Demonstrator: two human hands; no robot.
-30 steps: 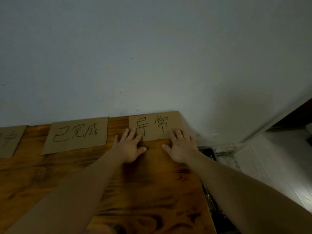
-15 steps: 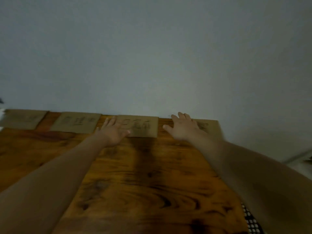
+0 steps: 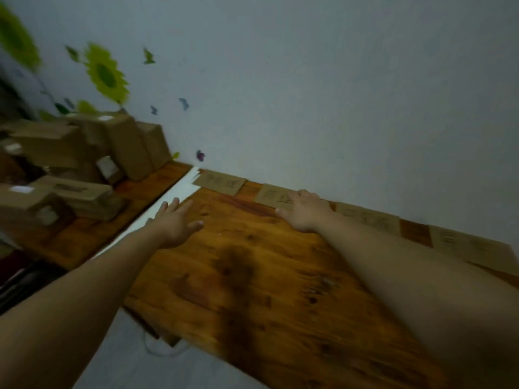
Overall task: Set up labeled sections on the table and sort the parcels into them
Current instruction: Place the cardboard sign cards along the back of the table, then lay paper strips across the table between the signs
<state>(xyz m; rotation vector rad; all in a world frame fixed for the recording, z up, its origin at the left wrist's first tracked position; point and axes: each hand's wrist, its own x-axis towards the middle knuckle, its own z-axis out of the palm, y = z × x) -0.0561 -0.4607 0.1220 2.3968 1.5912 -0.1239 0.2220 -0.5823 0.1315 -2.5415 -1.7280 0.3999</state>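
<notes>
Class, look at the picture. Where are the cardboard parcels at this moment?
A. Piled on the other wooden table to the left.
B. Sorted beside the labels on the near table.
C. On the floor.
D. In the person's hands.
A: the parcels lie piled on the left table, across the gap from the labelled table; the left hand and right hand are open and hold nothing.

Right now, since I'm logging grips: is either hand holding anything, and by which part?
Nothing held: left hand open, right hand open over a label.
</notes>
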